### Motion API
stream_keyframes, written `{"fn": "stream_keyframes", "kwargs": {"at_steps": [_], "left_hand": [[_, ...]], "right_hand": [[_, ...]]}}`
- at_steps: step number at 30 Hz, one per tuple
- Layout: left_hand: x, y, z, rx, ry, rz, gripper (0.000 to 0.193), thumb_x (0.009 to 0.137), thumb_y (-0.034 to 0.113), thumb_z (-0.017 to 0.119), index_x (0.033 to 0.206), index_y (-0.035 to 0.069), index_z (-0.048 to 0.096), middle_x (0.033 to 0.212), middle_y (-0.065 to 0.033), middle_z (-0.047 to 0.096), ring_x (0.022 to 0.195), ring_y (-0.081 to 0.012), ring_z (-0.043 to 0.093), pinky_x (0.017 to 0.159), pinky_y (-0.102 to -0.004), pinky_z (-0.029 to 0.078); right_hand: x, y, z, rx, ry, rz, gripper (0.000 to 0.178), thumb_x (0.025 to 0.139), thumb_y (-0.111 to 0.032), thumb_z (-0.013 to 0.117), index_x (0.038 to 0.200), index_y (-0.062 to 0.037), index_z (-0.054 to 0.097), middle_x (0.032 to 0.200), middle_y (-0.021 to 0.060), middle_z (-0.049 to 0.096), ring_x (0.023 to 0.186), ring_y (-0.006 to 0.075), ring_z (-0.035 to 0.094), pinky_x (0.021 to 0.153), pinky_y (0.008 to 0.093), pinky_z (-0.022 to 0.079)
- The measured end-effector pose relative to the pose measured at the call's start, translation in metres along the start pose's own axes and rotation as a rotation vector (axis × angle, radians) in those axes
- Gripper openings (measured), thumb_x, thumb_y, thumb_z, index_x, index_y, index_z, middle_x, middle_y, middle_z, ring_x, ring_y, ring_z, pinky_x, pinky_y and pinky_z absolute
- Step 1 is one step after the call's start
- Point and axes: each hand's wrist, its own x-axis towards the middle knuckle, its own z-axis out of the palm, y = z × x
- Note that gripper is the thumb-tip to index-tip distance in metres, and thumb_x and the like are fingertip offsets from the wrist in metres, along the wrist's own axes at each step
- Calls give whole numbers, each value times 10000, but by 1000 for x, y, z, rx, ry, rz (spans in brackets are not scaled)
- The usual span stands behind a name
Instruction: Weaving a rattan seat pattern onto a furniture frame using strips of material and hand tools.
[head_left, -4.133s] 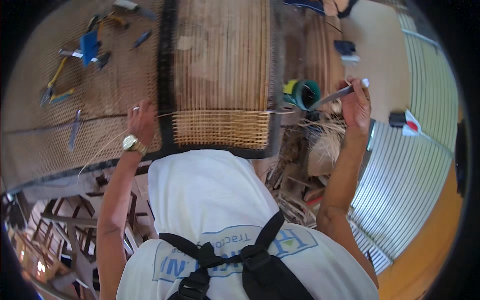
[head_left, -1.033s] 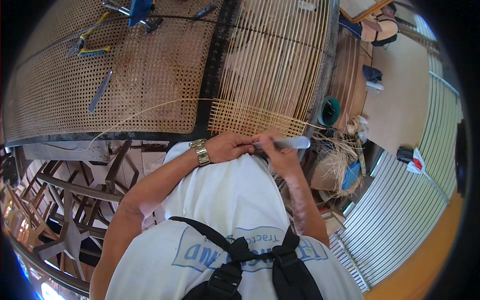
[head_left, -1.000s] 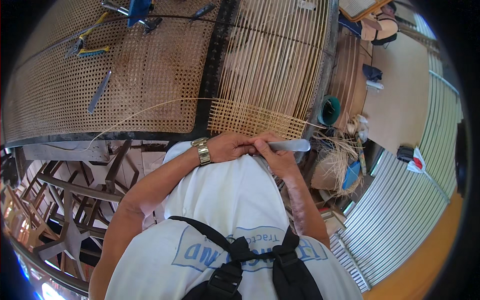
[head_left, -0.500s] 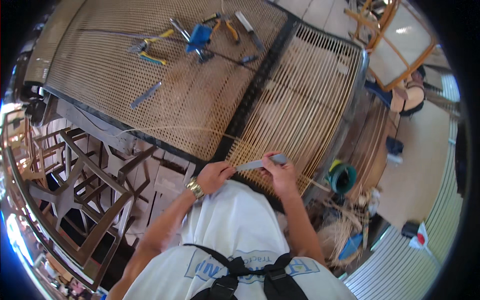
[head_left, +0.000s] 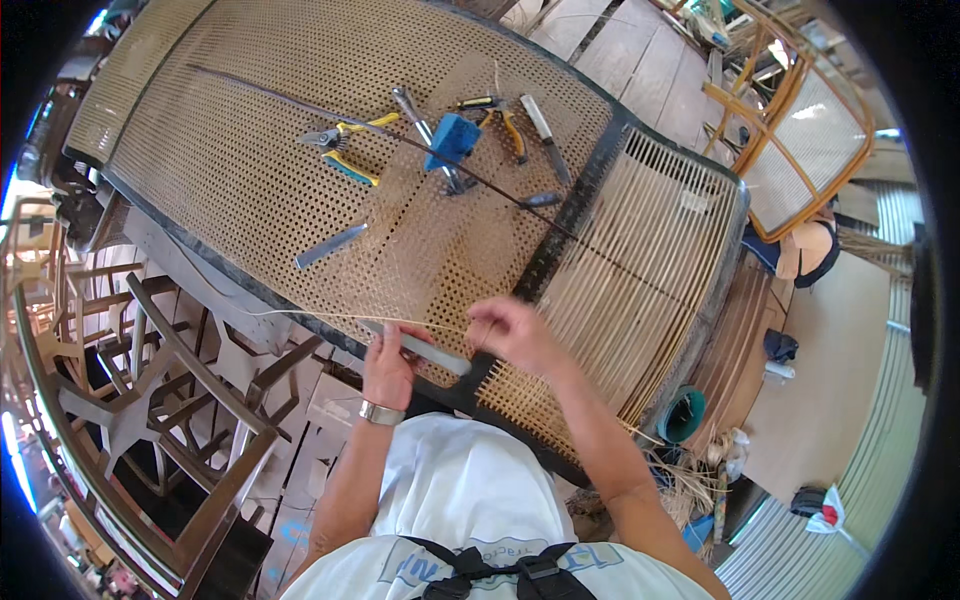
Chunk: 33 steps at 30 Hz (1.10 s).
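My left hand (head_left: 386, 372) is closed on a flat grey metal strip (head_left: 436, 355), whose far end points right over the black frame. Up and right of it, my right hand (head_left: 515, 337) has its fingers curled together, slightly blurred. A thin pale cane strand (head_left: 350, 317) runs in from the left and reaches its fingertips, seemingly pinched there. Beneath both hands lies a large black-framed panel with woven cane mesh (head_left: 250, 190) on the left. Its right section has parallel cane strands (head_left: 620, 280), with crossing weave (head_left: 525, 392) along the near edge.
On the mesh lie yellow-handled pliers (head_left: 350, 135), a blue block (head_left: 452, 140), a hammer-like metal tool (head_left: 415, 115), a knife (head_left: 545, 135) and another metal strip (head_left: 330, 246). Dark chair frames (head_left: 190, 400) crowd the left. A green container (head_left: 684, 412) stands right; a rattan chair (head_left: 800, 150) sits beyond.
My right hand has let go of the metal strip and moved up and left to the cane strand. My left hand has shifted left and now holds the strip. The whole view has shifted.
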Motion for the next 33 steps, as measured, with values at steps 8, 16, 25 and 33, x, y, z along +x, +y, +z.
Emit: {"fn": "stream_keyframes", "kwargs": {"at_steps": [8,16,25,33], "left_hand": [[112,105,1,369,-7,347,345,1079,335,473,1092,32,638,949,-58,696,846,-137,648,712,-275,506],[170,155,82,1638,-59,705,318,1023,302,534,1193,43,606,909,-134,743,784,-329,717,668,-437,561],[243,185,96,1343,-1056,948,232,865,233,660,927,21,730,934,-165,737,891,-333,724,755,-456,575],[146,164,125,1229,-825,1111,508,804,215,818,1267,115,636,1219,-132,672,1125,-328,645,957,-422,519]], "right_hand": [[172,-10,-146,-501,705,175,362,949,-363,650,1111,-43,702,939,132,733,870,238,704,803,341,538],[285,-33,-106,-566,502,83,674,910,-511,660,1411,-85,511,1039,151,733,993,297,708,913,375,528],[255,-62,-166,-640,491,-40,308,957,-356,662,948,-48,683,850,93,705,788,224,681,701,349,534],[63,-146,-183,-441,312,-22,139,993,-187,637,942,-74,701,845,25,715,778,78,668,659,228,512]]}}
